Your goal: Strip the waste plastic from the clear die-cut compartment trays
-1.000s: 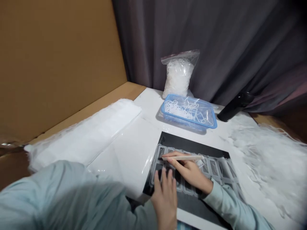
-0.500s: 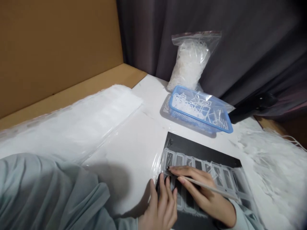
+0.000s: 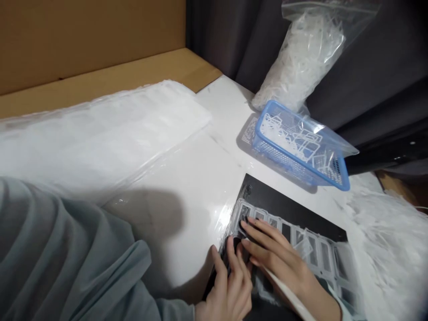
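Note:
A translucent plastic sheet of rectangular frames (image 3: 314, 249) lies on a black mat (image 3: 284, 205) near the table's front. My left hand (image 3: 229, 290) rests on the sheet's left end, fingers stretched flat and pressing down. My right hand (image 3: 284, 267) lies just to its right, closed round a thin pale stick (image 3: 290, 296) while its fingertips press the sheet near the upper left corner. Light blue sleeves cover both arms.
A blue mesh basket (image 3: 294, 167) with loose white frames stands behind the mat. A clear bag of white plastic scraps (image 3: 301, 58) leans on a dark curtain. A stack of white sheets in plastic (image 3: 100, 133) lies left; white scraps (image 3: 391, 240) are heaped right.
The view has tilted down and moved closer. The stick has swung from lying across the sheet to pointing back toward me, and my right fingertips have moved to the sheet's upper left corner.

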`<act>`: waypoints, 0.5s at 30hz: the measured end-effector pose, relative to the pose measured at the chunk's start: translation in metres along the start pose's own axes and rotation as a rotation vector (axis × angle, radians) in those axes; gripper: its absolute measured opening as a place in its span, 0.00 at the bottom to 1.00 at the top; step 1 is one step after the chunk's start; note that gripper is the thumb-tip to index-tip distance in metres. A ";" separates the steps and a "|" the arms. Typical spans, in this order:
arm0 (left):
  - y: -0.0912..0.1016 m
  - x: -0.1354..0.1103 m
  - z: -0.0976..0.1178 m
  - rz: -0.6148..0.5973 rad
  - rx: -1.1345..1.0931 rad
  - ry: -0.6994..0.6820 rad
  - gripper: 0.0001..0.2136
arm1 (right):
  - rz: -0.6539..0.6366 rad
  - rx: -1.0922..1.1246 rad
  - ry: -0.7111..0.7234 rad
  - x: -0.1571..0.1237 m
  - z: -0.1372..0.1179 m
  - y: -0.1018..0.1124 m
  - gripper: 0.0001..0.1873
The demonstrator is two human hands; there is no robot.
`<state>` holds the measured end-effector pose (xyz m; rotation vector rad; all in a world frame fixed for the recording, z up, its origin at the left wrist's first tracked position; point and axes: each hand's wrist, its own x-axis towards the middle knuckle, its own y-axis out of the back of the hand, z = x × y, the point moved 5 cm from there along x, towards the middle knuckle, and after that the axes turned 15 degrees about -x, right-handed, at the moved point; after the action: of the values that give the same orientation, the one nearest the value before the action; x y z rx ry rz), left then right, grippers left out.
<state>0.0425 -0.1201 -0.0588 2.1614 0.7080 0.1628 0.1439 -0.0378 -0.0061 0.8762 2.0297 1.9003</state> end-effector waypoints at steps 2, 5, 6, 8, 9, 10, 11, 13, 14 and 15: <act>0.003 0.001 -0.002 0.040 -0.133 0.070 0.28 | -0.023 -0.051 0.023 -0.002 -0.003 -0.001 0.20; 0.005 0.002 -0.006 0.110 -0.264 0.177 0.27 | 0.000 -0.064 0.031 -0.002 -0.008 0.004 0.19; 0.005 0.001 -0.008 0.124 -0.285 0.198 0.27 | 0.015 -0.063 0.025 -0.002 -0.008 0.005 0.19; 0.005 -0.001 -0.011 0.135 -0.288 0.200 0.28 | 0.023 -0.054 0.002 -0.003 -0.007 0.005 0.19; 0.005 -0.002 -0.013 0.131 -0.277 0.184 0.28 | 0.025 -0.045 -0.009 -0.005 -0.006 0.005 0.20; 0.006 -0.003 -0.014 0.121 -0.261 0.159 0.29 | 0.024 -0.035 -0.015 -0.007 -0.004 0.003 0.21; 0.006 -0.003 -0.015 0.106 -0.237 0.131 0.30 | 0.024 -0.025 -0.016 -0.008 -0.002 0.002 0.22; 0.006 -0.004 -0.016 0.061 -0.175 0.087 0.30 | 0.032 -0.026 -0.012 -0.011 0.002 0.001 0.26; 0.006 -0.003 -0.015 0.040 -0.142 0.077 0.30 | 0.040 -0.032 -0.012 -0.012 0.004 0.002 0.27; 0.006 -0.002 -0.014 0.025 -0.116 0.072 0.30 | 0.051 -0.044 -0.025 -0.013 0.007 0.005 0.27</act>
<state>0.0382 -0.1147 -0.0448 2.0623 0.6950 0.2895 0.1591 -0.0393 -0.0053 0.9450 1.9613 1.9428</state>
